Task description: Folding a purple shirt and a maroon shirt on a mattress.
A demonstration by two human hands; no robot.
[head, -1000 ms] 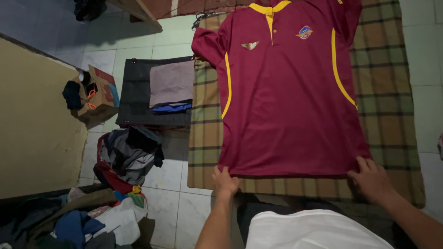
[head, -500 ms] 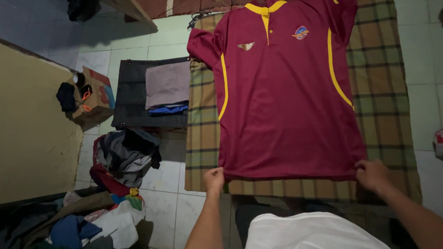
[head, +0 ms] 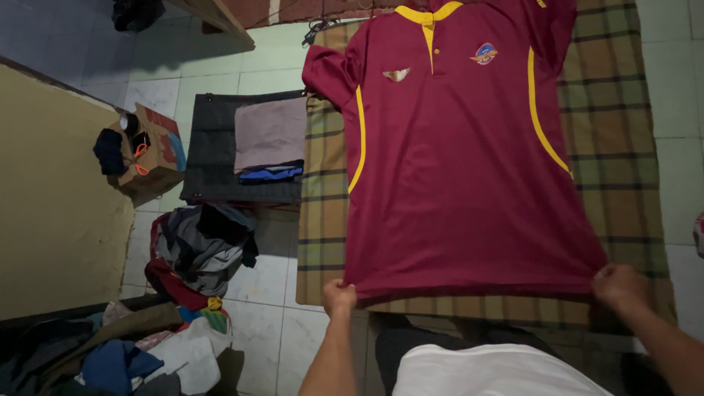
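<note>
A maroon polo shirt with yellow collar and yellow side piping lies face up on a green-and-brown plaid blanket. My left hand pinches the shirt's bottom left hem corner. My right hand grips the bottom right hem corner. The hem is stretched taut between them, near the blanket's front edge. Both sleeves lie spread near the top of the view.
A dark open case with folded clothes sits left of the blanket. A heap of loose clothes lies on the tiled floor in front of it, more at the bottom left. A small cardboard box stands by a yellowish mat.
Both hands have closed on the hem corners and pulled them outward and toward me, stretching the shirt's lower edge wider and flatter.
</note>
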